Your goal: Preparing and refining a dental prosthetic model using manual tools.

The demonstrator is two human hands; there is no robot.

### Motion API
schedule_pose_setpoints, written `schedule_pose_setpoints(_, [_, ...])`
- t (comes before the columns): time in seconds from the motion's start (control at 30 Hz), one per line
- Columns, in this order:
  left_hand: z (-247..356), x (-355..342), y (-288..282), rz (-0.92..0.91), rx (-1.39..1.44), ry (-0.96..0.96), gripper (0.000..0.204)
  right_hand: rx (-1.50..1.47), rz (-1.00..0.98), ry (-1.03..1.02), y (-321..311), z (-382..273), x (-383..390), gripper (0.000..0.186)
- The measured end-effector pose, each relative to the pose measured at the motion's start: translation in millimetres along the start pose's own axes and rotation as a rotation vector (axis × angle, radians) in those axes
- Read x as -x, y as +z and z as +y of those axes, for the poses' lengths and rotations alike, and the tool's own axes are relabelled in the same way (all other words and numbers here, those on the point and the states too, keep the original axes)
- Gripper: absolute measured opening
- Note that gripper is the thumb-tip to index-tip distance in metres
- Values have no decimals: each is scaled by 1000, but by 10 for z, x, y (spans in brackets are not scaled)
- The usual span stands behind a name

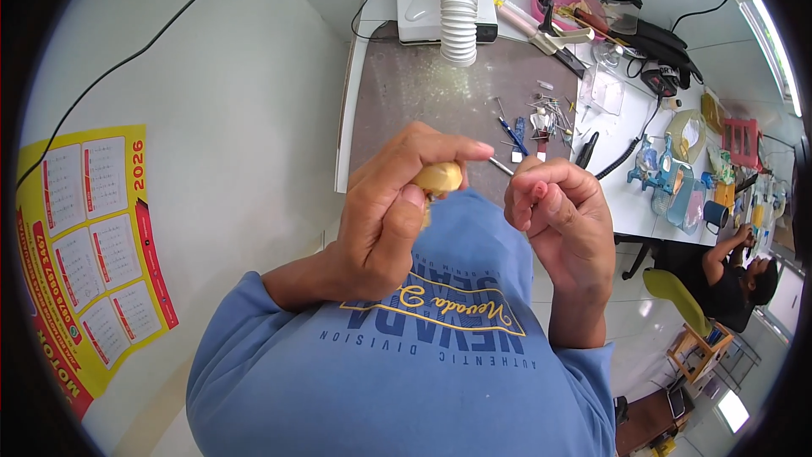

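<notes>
My left hand is closed around a small, rounded, yellowish piece that looks like a plaster dental model. Its thumb presses from below, while the index finger stretches out above it to the right. Part of the piece is hidden by the fingers. To the right, my right hand pinches a slim metal tool, whose silver end points up and left toward my left fingertip. The rest of the tool is covered by my fingers. Both hands are raised in front of my blue shirt, near the desk's front edge.
Small burs and bits lie on the brown desk top, beside a blue-handled tool. A white ribbed hose hangs over the far edge. A black pen is at right. Another person sits far right.
</notes>
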State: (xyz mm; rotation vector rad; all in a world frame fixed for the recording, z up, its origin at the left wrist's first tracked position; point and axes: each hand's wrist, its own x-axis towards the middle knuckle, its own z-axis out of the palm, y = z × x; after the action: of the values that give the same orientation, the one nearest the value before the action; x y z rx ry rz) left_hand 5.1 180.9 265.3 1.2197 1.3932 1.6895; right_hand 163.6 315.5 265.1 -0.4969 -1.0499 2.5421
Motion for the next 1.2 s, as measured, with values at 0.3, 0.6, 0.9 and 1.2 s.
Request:
schedule_pose_setpoints(0.3, [34,-114,125,39,-239,155,36,-150,33,128,66,22,48,26])
schedule_pose_setpoints(0.6, [20,-82,48,3,-198,56,37,-170,31,158,-17,160,62,23])
schedule_pose_setpoints(0.9, [-627,207,-134,252,144,-600,57,612,631,169,-1508,1539,2,20])
schedule_pose_setpoints(1.2, [-1034,530,-35,288,494,-880,40,1120,719,190,-1791,2190,-91,19])
